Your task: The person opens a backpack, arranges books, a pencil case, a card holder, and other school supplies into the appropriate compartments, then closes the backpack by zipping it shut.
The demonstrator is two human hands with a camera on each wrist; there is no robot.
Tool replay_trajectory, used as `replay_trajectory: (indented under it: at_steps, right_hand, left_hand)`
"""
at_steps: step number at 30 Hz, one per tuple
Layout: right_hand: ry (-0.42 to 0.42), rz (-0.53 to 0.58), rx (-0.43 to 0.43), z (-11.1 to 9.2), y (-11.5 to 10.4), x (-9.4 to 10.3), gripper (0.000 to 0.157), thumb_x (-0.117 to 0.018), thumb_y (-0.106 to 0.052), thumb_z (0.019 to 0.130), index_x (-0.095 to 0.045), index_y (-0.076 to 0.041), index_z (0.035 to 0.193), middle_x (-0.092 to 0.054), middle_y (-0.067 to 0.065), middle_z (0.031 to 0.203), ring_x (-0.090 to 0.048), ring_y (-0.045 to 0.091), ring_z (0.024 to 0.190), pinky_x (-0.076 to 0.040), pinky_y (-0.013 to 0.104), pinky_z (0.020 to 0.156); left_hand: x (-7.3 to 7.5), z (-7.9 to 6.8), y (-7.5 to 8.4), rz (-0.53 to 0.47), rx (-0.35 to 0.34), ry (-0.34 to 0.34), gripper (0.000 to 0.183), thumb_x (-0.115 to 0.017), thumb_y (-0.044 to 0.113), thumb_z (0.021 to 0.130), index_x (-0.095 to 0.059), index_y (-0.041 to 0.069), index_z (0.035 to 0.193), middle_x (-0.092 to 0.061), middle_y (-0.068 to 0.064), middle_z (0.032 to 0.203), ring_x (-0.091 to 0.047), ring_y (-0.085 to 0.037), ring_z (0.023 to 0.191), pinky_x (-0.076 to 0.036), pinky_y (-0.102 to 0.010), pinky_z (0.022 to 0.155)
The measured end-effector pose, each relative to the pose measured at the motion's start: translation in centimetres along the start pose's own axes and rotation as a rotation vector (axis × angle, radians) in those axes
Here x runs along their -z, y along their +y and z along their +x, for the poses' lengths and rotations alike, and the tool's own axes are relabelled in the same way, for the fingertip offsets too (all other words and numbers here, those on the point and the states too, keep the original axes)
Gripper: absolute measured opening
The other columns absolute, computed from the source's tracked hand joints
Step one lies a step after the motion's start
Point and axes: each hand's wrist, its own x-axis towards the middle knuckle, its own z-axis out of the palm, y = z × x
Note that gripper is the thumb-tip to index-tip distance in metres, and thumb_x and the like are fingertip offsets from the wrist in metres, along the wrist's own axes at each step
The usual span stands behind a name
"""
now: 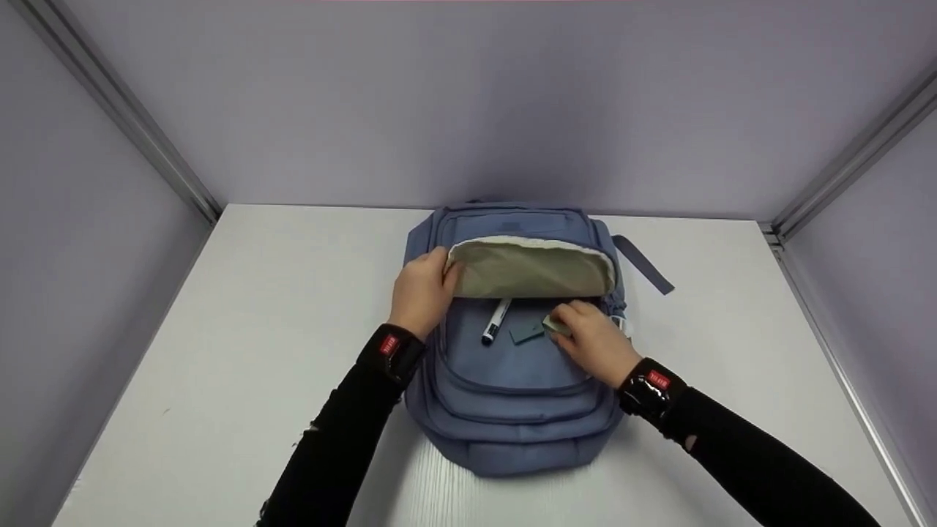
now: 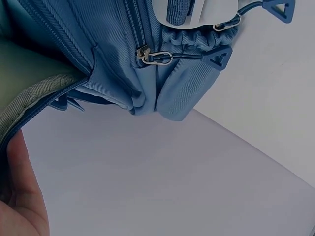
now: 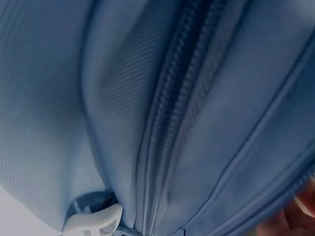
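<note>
A blue backpack (image 1: pixel 523 457) lies on its back with the front pocket unzipped. My left hand (image 1: pixel 421 293) grips the edge of the raised pocket flap (image 1: pixel 534 271), whose lining is pale green; in the left wrist view a finger (image 2: pixel 24 172) presses against that zipped edge. Inside the pocket lie a whiteboard marker (image 1: pixel 496 322) with a black cap and a small flat dark-green piece (image 1: pixel 526 334). My right hand (image 1: pixel 596 340) pinches a small pale-green block (image 1: pixel 554 327) over the pocket, beside the green piece. The right wrist view mostly shows backpack fabric and a zip.
The backpack rests on a white table (image 1: pixel 293 322) against a pale back wall (image 1: pixel 351 102), with side walls left and right. A loose blue strap (image 1: pixel 644 265) sticks out at the backpack's right. Zip pulls (image 2: pixel 216 57) hang at its side.
</note>
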Motion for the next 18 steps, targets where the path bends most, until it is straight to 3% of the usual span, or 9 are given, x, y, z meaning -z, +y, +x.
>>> replay_trajectory:
  at_steps: [3, 7, 10, 14, 18]
  right_hand:
    - [0.068, -0.019, 0.033, -0.4, 0.3, 0.5, 0.020, -0.078, -0.011, 0.084, -0.065, -0.005, 0.098, -0.065, 0.012, 0.092, -0.064, 0.026, 0.086, -0.055, 0.040, 0.074]
    - [0.271, 0.001, 0.127, -1.4, 1.2, 1.5, 0.013, -0.077, -0.003, 0.081, -0.066, -0.005, 0.088, -0.065, 0.008, 0.081, -0.060, 0.017, 0.071, -0.050, 0.030, 0.063]
    - [0.409, 0.060, 0.144, -2.2, 2.2, 2.3, 0.013, -0.073, 0.006, 0.076, -0.065, -0.004, 0.080, -0.062, 0.006, 0.071, -0.055, 0.014, 0.062, -0.044, 0.024, 0.059]
    - [0.509, 0.126, 0.051, -3.1, 3.4, 2.9, 0.013, -0.068, 0.010, 0.075, -0.065, -0.002, 0.075, -0.064, 0.007, 0.068, -0.056, 0.006, 0.061, -0.045, 0.012, 0.060]
    - [0.483, 0.186, -0.152, -3.2, 4.3, 3.0, 0.008, -0.067, 0.007, 0.081, -0.068, 0.000, 0.077, -0.069, 0.011, 0.070, -0.053, -0.011, 0.067, -0.044, 0.003, 0.062]
  left_hand:
    - [0.1, -0.2, -0.1, 0.002, -0.003, -0.002, 0.023, -0.064, 0.018, 0.096, -0.055, 0.003, 0.081, -0.059, -0.012, 0.069, -0.060, -0.028, 0.062, -0.047, -0.039, 0.057]
    - [0.3, -1.3, -0.4, -0.003, -0.045, -0.004, 0.020, -0.065, 0.015, 0.095, -0.054, 0.004, 0.083, -0.060, -0.013, 0.071, -0.063, -0.028, 0.064, -0.048, -0.041, 0.058]
    - [0.6, -2.9, -0.8, -0.030, -0.096, -0.024, 0.013, -0.067, 0.011, 0.093, -0.057, 0.004, 0.090, -0.066, -0.013, 0.080, -0.068, -0.029, 0.074, -0.054, -0.041, 0.065]
    - [0.5, -6.1, -1.9, -0.032, -0.171, -0.071, 0.018, -0.070, 0.004, 0.088, -0.061, 0.005, 0.104, -0.070, -0.013, 0.100, -0.071, -0.029, 0.092, -0.058, -0.039, 0.079]
    - [-0.2, -9.0, -3.2, 0.011, -0.270, -0.056, 0.026, -0.071, -0.002, 0.084, -0.062, 0.004, 0.107, -0.068, -0.017, 0.111, -0.069, -0.032, 0.107, -0.057, -0.039, 0.090]
